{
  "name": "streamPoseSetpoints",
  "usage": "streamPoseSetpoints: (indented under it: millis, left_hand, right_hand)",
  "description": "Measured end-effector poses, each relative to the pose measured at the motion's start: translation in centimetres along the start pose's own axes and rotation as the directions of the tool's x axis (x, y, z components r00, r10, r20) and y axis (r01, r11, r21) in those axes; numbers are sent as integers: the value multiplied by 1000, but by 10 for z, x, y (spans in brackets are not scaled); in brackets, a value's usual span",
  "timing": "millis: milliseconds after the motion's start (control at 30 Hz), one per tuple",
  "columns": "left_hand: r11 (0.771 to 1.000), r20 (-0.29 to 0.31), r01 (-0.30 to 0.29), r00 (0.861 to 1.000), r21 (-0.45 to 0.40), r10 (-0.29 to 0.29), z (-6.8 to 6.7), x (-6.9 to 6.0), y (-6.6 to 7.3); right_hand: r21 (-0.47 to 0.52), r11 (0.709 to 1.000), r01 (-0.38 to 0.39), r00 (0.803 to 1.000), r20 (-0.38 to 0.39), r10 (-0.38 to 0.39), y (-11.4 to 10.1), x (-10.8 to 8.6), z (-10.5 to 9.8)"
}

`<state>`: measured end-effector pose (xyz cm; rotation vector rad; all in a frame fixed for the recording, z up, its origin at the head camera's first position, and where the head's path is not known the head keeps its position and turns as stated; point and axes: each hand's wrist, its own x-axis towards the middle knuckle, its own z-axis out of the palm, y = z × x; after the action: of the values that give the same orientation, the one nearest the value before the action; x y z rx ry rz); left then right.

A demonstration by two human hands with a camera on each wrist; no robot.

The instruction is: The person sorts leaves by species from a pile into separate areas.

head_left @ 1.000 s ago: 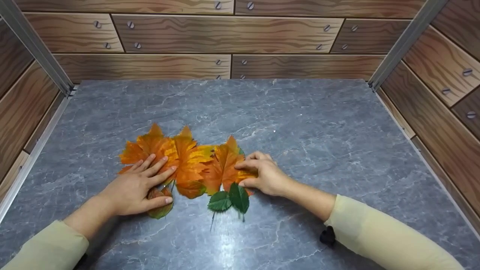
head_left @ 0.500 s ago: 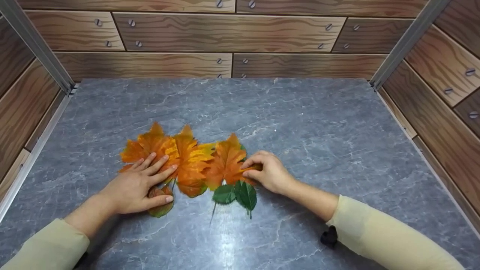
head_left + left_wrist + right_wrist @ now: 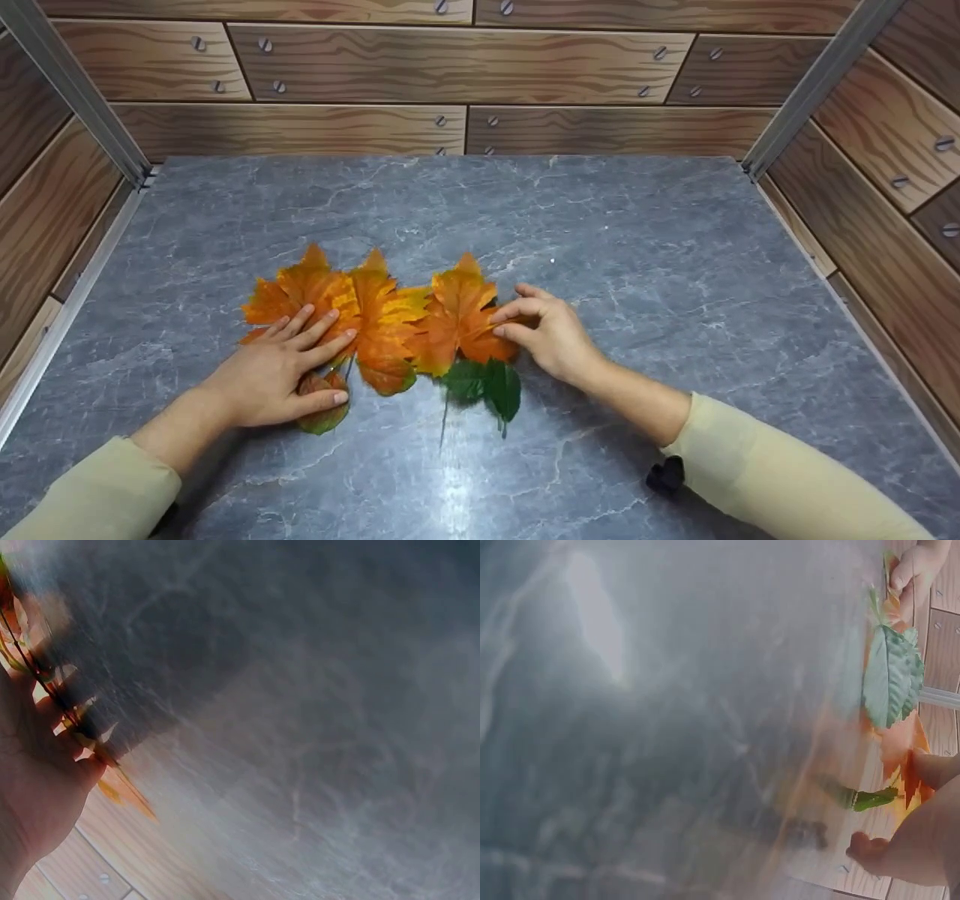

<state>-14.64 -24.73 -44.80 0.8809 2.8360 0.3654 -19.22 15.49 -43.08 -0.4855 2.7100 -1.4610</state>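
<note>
Just below the frame's centre, an orange leaf (image 3: 461, 315) points toward the top edge, long axis near vertical, its right side pinched by the right hand (image 3: 559, 334). The left hand (image 3: 274, 375), fingers spread, rests on orange-yellow leaves (image 3: 300, 289) at centre-left.

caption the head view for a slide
Left hand rests on orange leaves; right hand pinches another leaf on a gray tabletop.

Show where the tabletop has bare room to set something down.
Free: the tabletop between the orange leaves and back wall, and the front stretch between the sleeves, short of the green leaves. Crowded: between the left hand and right hand, where leaves overlap.
</note>
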Motion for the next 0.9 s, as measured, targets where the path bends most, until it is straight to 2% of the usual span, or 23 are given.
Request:
streamPoseSetpoints:
  millis: [233,367,500,767,900]
  left_hand:
    - [1000,-3,2,1000,-4,-2,0,-1,0]
    - [1000,2,3,1000,-2,-3,0,-2,-1]
    - [1000,8,5,1000,0,-5,1,-1,-1]
    - [1000,4,3,1000,-2,-3,1,0,-3]
    - [1000,-2,0,1000,-9,0,2,-1,-2]
  right_hand:
    - [146,989,18,1000,-19,-15,0,6,-4]
    - [265,964,16,1000,-14,-12,1,10,-6]
    - [341,940,9,1000,-18,-3,1,15,-8]
    - [490,871,27,996,-87,19,-10,29,-27]
    - [585,808,64,989,-144,25,-18,40,-47]
